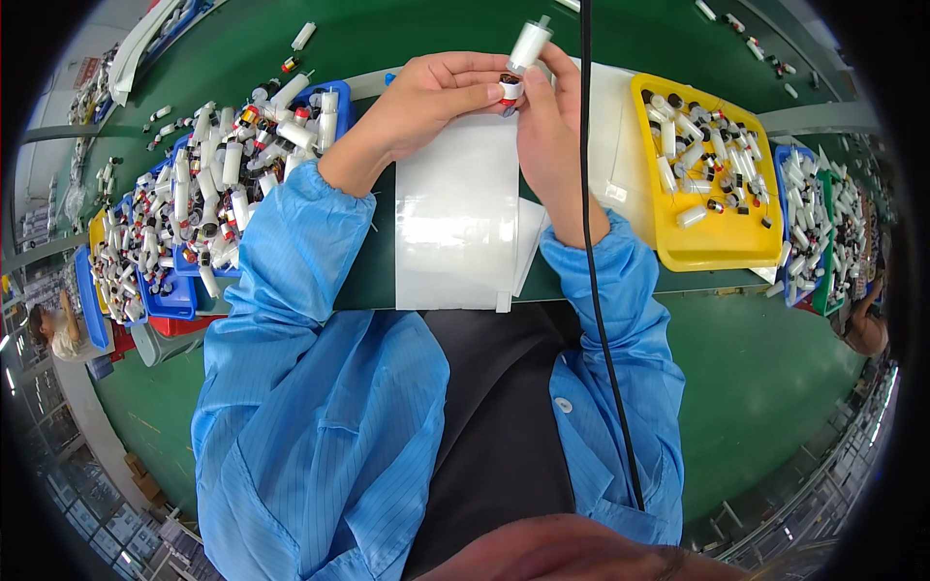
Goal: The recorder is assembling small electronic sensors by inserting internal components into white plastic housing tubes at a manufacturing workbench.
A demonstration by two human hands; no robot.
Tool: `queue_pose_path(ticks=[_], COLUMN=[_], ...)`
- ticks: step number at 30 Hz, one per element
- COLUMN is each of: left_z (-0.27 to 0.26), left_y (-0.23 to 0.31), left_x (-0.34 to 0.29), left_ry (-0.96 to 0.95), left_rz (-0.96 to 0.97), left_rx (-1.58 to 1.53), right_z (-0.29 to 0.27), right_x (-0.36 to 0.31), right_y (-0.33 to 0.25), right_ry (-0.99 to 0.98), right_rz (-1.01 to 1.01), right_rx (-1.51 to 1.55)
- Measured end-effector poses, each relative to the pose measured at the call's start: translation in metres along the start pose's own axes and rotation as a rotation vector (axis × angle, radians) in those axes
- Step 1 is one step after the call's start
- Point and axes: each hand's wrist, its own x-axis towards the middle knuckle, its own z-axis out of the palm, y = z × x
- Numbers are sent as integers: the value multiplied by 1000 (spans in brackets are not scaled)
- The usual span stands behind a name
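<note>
Both hands meet above a white sheet point(455, 213) on the green table. My left hand point(431, 92) pinches a small red-and-black cylindrical part point(511, 89) with a white band, between thumb and fingers. My right hand point(548, 111) holds a white plastic cylinder point(530, 45) between thumb and fingers; it is tilted, with a thin translucent tip at its upper end. The cylinder's lower end is right at the small part; whether the two are joined I cannot tell.
Blue trays point(170, 295) at the left are heaped with white cylinders and small dark parts. A yellow tray point(712, 254) at the right holds several similar pieces. A black cable point(593, 261) hangs in front of my right arm. Loose pieces lie on the far table.
</note>
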Motion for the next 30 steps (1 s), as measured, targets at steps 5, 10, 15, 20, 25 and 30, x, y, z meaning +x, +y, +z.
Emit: queue_pose_path(ticks=[5, 10, 15, 20, 25, 30], left_z=[3, 3, 15, 23, 5, -105], left_y=[0, -9, -6, -1, 47, 92], left_x=[1, 1, -2, 5, 9, 23], left_ry=[97, 56, 50, 129, 237, 340], left_rz=[174, 202, 374, 284, 369, 212], left_rx=[34, 165, 351, 148, 482, 1503], right_z=[-2, -1, 3, 8, 5, -31], right_x=[-6, -13, 1, 4, -44, -126], right_y=[5, 14, -1, -28, -60, -99], right_ry=[66, 124, 80, -137, -313, -1010], right_rz=[-453, -351, -738, -869, -446, -12], right_rx=[-588, -653, -1007, -1432, -1178, -1137])
